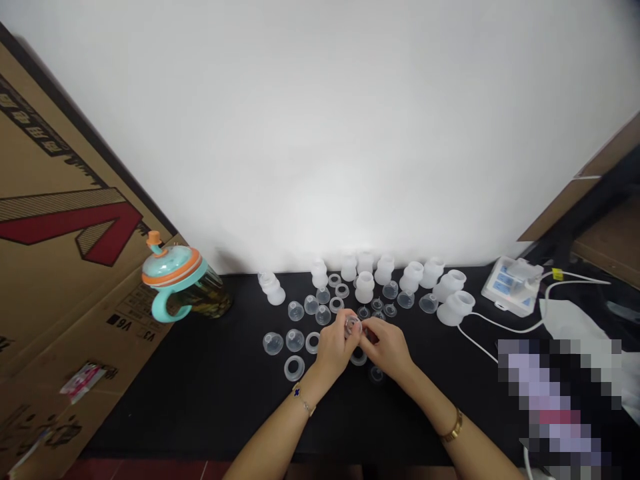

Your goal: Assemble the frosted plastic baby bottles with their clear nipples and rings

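Grasping a small clear piece (353, 325), the left hand (336, 343) curls its fingers round it; the right hand (385, 343) meets its three o'clock side, though whether it pinches there I cannot tell. The piece looks smooth, so an uneven push could pop it loose, perhaps onto the pale ring (359, 364) at six o'clock or the clear disc (377, 375) at five. A forearm swinging toward eight could nudge another ring (287, 371); a reach toward twelve could topple the white containers (365, 288), which stand close together. Clear domes (273, 343) at nine may be easy to miss on the black counter (210, 387).

Further out, between nine and ten, sits a lidded jug (173, 272) with dark contents, which could spill if knocked; a cardboard box (45, 267) lies beyond it. Between two and three is a power strip (505, 287), and a white cable (493, 325) passes close to the containers, where a snag could drag them. A plain white wall (320, 133) rises at twelve
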`<state>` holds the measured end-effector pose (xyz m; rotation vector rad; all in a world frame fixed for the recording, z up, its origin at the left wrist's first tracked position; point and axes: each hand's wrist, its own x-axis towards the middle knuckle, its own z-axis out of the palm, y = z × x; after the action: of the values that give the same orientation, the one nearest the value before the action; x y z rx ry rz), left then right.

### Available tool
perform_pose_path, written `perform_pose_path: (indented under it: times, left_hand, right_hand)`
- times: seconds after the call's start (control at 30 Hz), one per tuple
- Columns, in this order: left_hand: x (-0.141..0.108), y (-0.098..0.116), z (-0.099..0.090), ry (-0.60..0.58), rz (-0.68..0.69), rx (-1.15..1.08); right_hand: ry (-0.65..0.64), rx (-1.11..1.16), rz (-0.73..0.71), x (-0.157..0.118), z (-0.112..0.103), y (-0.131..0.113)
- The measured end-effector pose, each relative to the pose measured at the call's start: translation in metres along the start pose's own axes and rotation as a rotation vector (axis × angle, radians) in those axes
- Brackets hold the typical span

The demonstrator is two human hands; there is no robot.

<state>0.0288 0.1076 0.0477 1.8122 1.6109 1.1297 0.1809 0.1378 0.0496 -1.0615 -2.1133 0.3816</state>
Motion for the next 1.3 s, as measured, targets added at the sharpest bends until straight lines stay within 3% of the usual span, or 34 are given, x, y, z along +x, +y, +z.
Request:
perform_pose_path:
  times: [0.23, 0.6, 0.97, 1.3]
  left_hand:
    - [0.0, 0.0, -0.004, -0.024, 0.031, -0.263]
    - [0.007, -0.003, 0.004, -0.009, -0.145, -0.638]
    - [0.011, -0.001, 0.001, -0.051, -0.171, -0.766]
    - [0.009, -0.003, 0.005, -0.133, -0.121, -0.68]
  right_hand:
    - [-0.004, 0.118, 0.044, -0.001, -0.002, -0.003]
    - [-0.044, 0.441, 0.176, 0.004, -0.006, 0.001]
    - [-0.067, 0.72, 0.33, 0.006, -0.005, 0.001]
    - [-0.055, 0.726, 0.376, 0.008, -0.003, 0.007]
